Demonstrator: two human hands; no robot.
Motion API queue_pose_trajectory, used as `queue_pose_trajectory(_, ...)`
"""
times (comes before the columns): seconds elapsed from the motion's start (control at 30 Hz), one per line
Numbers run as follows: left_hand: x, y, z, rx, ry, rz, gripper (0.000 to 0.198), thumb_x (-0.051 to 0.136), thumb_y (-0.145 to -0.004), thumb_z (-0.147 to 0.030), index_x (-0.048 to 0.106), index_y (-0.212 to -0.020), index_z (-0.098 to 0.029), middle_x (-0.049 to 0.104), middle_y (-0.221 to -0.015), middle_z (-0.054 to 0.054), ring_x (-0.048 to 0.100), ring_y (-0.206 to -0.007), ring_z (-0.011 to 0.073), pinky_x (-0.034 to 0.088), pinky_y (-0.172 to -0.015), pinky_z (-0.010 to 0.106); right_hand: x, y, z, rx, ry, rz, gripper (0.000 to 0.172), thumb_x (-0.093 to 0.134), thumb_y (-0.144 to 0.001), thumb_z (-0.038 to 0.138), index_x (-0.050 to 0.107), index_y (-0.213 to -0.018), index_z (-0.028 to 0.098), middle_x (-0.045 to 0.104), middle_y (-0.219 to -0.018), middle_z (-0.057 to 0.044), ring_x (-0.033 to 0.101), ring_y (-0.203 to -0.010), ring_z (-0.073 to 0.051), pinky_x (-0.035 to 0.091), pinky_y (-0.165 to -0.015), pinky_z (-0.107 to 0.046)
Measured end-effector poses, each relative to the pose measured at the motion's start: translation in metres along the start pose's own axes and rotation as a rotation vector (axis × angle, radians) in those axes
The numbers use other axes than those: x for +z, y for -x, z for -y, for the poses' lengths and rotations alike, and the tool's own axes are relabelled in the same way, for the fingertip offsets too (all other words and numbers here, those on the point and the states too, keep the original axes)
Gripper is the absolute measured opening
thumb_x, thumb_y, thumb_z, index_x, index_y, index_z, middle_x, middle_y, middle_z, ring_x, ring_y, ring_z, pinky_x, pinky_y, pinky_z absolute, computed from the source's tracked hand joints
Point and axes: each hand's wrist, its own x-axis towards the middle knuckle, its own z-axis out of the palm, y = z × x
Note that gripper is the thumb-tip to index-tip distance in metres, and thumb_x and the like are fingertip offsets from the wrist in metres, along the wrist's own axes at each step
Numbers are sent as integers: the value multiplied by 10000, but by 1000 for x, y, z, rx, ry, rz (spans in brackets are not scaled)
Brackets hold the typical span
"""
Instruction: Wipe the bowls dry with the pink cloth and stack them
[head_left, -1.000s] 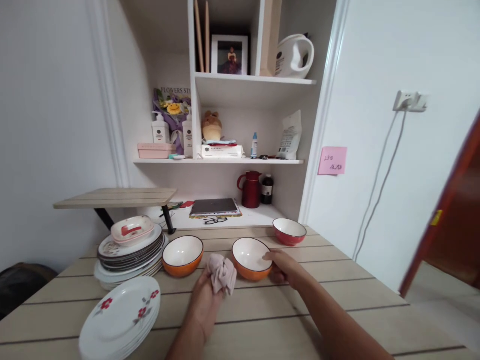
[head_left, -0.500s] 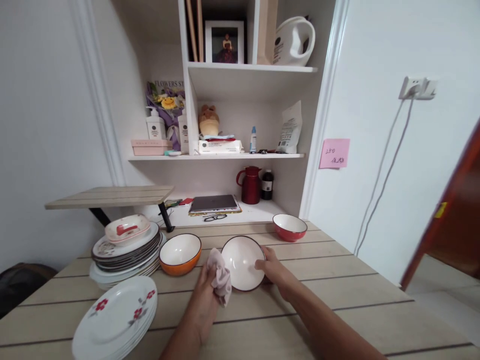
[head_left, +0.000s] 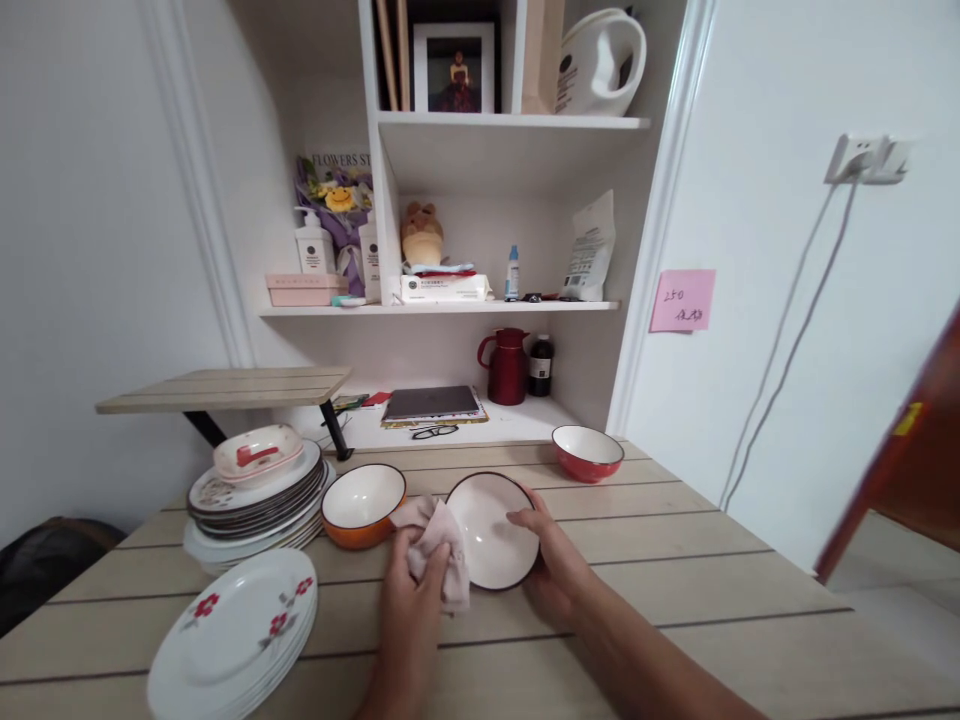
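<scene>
A bowl [head_left: 491, 535] with a white inside and dark rim is tilted toward me, its outer side hidden. My right hand [head_left: 555, 560] grips its right edge, thumb over the rim on the inside. At the bowl's left side my left hand [head_left: 412, 580] is closed on a crumpled pale pink cloth [head_left: 446, 550], which overlaps the bowl's left edge. Just left of the cloth stands an orange bowl [head_left: 358, 530], white inside. Farther back on the right rests a red bowl [head_left: 589, 462].
Flowered white plates [head_left: 240, 630] are stacked at the front left. Behind them a taller plate stack [head_left: 259, 500] carries a square dish [head_left: 259, 455]. A small raised stand [head_left: 225, 388] is at the back left. Along the back are a laptop [head_left: 433, 402], glasses [head_left: 435, 432] and a red jug [head_left: 508, 367].
My left hand has turned, its thumb now showing on the cloth, which is spread wider. The bowl is tilted slightly more, and my right hand has shifted its hold around the rim.
</scene>
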Motion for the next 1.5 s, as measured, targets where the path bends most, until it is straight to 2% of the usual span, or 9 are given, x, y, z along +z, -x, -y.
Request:
queue_pose_trajectory(0.1,1,16,-7,220,-66,-115,321,869,-630,-309,680,-874,-221,688,-965,54,634,-994,270,510,-844,303,0,-1,-6,-17,-12,45,746,695,-695,290,425,-1387,353,746,-1034,-25,701,-822,-260,522,-692,-352)
queue_pose_trajectory(0.3,10,31,8,636,-348,-92,326,647,-827,-211,666,-1147,-273,547,-1337,121,510,-1273,332,385,-1084,485,-3,-3,-14,-45,-21,165,650,783,-728,387,512,-1314,313,735,-1158,-61,705,-985,-297,538,-797,-392)
queue_pose_trajectory(0.5,-7,18,31,509,-830,363,668,810,-618,-161,671,-1233,-380,462,-1515,102,368,-1375,493,232,-1086,715,3,2,-10,-37,-44,147,578,792,-744,434,556,-1248,278,758,-1093,-59,706,-978,-278,530,-840,-385)
queue_pose_trajectory(0.63,-13,9,33,593,-874,220,697,731,-759,-252,520,-1412,-373,334,-1592,108,361,-1401,429,313,-1093,634,3,0,-12,-51,-57,154,534,802,-736,428,590,-1194,257,761,-1072,-64,705,-954,-273,533,-824,-378)
queue_pose_trajectory(0.83,-16,-4,34,682,-812,17,514,655,-843,-336,569,-1346,-275,270,-1582,143,289,-1445,393,299,-1128,606,-1,-5,-12,-22,-114,69,569,768,-759,467,552,-1257,297,743,-1155,-54,694,-1008,-281,535,-840,-392)
queue_pose_trajectory(1.13,-8,8,20,349,-644,170,380,596,-763,-173,744,-1097,-281,550,-1259,116,569,-1191,335,450,-1039,513,1,-2,-14,-64,-52,135,496,807,-706,464,606,-1117,272,755,-977,-28,699,-871,-254,525,-764,-352)
queue_pose_trajectory(1.3,-8,12,3,545,-567,60,289,561,-843,-219,780,-1010,-308,622,-1101,86,617,-1076,291,478,-993,444,3,0,-16,-60,-25,127,468,780,-738,495,587,-1110,288,748,-951,-17,695,-836,-241,514,-734,-337)
queue_pose_trajectory(1.4,-6,12,4,611,-555,166,318,556,-858,-212,770,-1063,-327,645,-1204,83,600,-1144,288,465,-1019,421,5,1,-15,-78,-40,155,448,794,-719,497,601,-1063,284,748,-942,-6,689,-815,-228,508,-738,-332)
queue_pose_trajectory(1.5,-3,10,11,551,-685,306,405,560,-807,-134,759,-1089,-345,648,-1307,81,578,-1202,331,348,-1113,544,7,1,-15,-94,-36,134,482,820,-681,509,625,-1055,276,752,-955,-12,680,-855,-229,503,-757,-327)
